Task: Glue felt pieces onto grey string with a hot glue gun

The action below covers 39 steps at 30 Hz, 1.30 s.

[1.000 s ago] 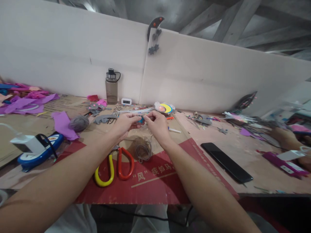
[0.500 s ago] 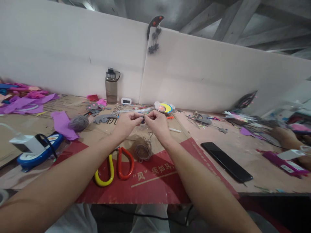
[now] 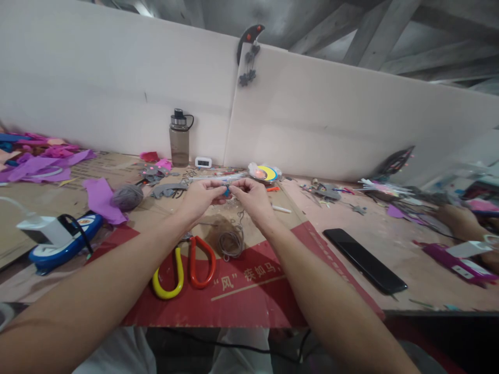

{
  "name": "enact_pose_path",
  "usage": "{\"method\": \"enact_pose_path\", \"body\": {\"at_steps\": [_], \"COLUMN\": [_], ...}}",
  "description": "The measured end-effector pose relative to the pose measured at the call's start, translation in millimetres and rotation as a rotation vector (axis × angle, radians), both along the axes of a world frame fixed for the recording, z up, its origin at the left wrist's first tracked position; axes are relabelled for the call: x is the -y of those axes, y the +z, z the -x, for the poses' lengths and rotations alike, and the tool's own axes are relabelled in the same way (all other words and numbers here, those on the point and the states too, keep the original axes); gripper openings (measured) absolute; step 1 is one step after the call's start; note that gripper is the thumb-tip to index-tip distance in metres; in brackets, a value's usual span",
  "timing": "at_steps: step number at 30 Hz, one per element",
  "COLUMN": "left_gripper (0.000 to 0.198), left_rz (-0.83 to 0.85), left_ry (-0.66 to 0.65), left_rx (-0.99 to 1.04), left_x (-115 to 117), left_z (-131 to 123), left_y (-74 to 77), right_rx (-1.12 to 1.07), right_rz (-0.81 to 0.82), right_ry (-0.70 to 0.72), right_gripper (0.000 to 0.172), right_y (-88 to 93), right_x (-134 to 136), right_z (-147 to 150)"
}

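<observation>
My left hand (image 3: 201, 196) and my right hand (image 3: 251, 197) meet over the middle of the cardboard-covered bench, fingertips pinched together on a small blue piece (image 3: 226, 191). A thin wire or thread hangs from it toward a loose coil of grey wire (image 3: 230, 242) lying below. Just in front of the coil lie scissors with one yellow and one red handle (image 3: 183, 269), on a red printed cardboard sheet (image 3: 249, 291).
A black phone (image 3: 364, 261) lies to the right. At left are a grey yarn ball (image 3: 127, 197), purple felt scraps (image 3: 99, 197), and a white charger on a blue object (image 3: 58, 237). A water bottle (image 3: 179, 138) stands against the white partition. Another person's arm (image 3: 462, 223) rests far right.
Both hands stay pinched together at the same spot, with only slight finger shifts around the small blue piece. Nothing else on the bench has moved.
</observation>
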State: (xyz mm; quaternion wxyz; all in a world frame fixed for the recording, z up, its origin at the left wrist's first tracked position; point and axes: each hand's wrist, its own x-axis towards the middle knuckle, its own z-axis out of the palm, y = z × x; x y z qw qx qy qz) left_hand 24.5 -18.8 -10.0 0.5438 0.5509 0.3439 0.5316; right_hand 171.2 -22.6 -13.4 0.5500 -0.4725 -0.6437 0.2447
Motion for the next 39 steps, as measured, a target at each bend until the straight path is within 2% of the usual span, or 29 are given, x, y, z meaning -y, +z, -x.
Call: {"method": "enact_pose_path", "body": {"at_steps": [5, 10, 15, 21, 26, 29, 34, 39], "left_gripper": [0.020, 0.017, 0.020, 0.023, 0.027, 0.030, 0.027, 0.019], "left_rz": [-0.115, -0.144, -0.053, 0.012, 0.035, 0.027, 0.000, -0.033], "left_ry": [0.026, 0.064, 0.027, 0.059, 0.051, 0.044, 0.072, 0.027], "left_rx": [-0.196, -0.320, -0.257, -0.201, -0.126, -0.109, -0.197, -0.192], "left_x": [3, -1, -6, -4, 0, 0, -2, -5], "left_z": [0, 7, 10, 9, 7, 6, 6, 6], "left_y": [4.9, 9.7, 6.4, 5.4, 7.4, 7.5, 6.9, 4.6], "right_rx": [0.069, 0.251, 0.305, 0.292, 0.320, 0.330, 0.320, 0.325], "right_rz": [-0.006, -0.144, -0.210, -0.237, -0.234, -0.235, -0.261, -0.266], "right_ry": [-0.079, -0.113, -0.057, -0.068, -0.079, -0.085, -0.090, -0.100], "right_gripper": [0.013, 0.012, 0.012, 0.005, 0.006, 0.006, 0.007, 0.006], "right_y": [6.5, 5.3, 0.9, 1.6, 4.2, 4.3, 3.3, 3.5], "right_x": [8, 8, 5, 7, 9, 9, 9, 10], "right_z": [2, 1, 0, 1, 2, 2, 1, 1]}}
